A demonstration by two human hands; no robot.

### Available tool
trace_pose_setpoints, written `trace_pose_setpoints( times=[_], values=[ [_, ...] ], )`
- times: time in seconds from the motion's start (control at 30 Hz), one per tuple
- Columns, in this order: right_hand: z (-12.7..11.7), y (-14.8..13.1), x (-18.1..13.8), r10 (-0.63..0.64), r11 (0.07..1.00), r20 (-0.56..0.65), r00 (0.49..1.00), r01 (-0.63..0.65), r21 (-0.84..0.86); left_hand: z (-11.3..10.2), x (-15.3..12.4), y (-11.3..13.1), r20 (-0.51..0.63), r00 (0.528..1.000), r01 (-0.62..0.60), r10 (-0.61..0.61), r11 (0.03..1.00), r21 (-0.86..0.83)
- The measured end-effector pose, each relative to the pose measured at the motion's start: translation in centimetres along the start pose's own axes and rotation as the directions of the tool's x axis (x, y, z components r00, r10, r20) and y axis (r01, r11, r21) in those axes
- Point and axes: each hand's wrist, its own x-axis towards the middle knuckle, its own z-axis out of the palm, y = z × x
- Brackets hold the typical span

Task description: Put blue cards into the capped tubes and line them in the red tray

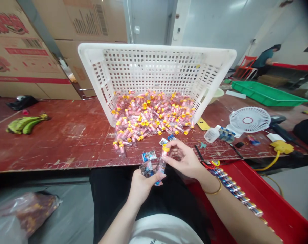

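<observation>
A small clear tube (161, 166) with a yellow cap (166, 148) and pink contents stands tilted between my hands. My right hand (185, 158) pinches it near the cap. The fingers of my left hand (141, 184) close around its lower part, along with blue printed labels (147, 168). Another blue printed label (149, 156) lies at the table edge just beyond, and a white-and-blue one (163, 141) is near the cap. Behind them, a heap of yellow-capped tubes (149, 117) spills from a white plastic basket (156, 47) tipped on its side.
A red tray (268, 193) at my right holds a row of blue-wrapped tubes (232, 186). Bananas (27, 123) lie left on the red table (67, 145). A bottle (212, 134), fan (249, 119) and green tray (268, 94) stand right. A person (264, 57) sits far back.
</observation>
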Motion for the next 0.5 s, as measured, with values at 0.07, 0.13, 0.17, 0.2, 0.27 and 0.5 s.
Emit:
trace_pose_setpoints(
  times=[0.07, 0.13, 0.17, 0.2, 0.27, 0.5],
  values=[
    [0.1, 1.1, -0.1, 0.129, 0.971, 0.001, 0.992, -0.127, 0.201, 0.3, -0.1, 0.0, 0.001, 1.000, 0.020, -0.020, 0.999, -0.045],
    [0.3, 1.9, -0.3, 0.199, 0.927, -0.001, 0.980, -0.187, 0.326, 0.7, -0.2, -0.1, -0.009, 0.999, 0.046, -0.047, 0.996, -0.076],
    [0.4, 2.1, -0.5, 0.203, 0.919, -0.008, 0.979, -0.188, 0.347, 0.8, -0.2, -0.1, -0.011, 0.998, 0.058, -0.059, 0.995, -0.083],
    [0.5, 2.1, -0.6, 0.189, 0.924, -0.017, 0.982, -0.172, 0.342, 0.8, -0.2, -0.1, -0.009, 0.998, 0.067, -0.068, 0.994, -0.086],
    [0.6, 1.7, -1.0, 0.133, 0.953, -0.041, 0.990, -0.116, 0.281, 0.9, -0.2, -0.1, -0.005, 0.997, 0.071, -0.072, 0.993, -0.091],
    [0.3, 1.8, -1.0, 0.203, 0.932, 0.000, 0.979, -0.193, 0.307, 1.0, -0.1, 0.5, 0.086, 0.982, 0.182, -0.170, 0.969, -0.168]
  ],
)
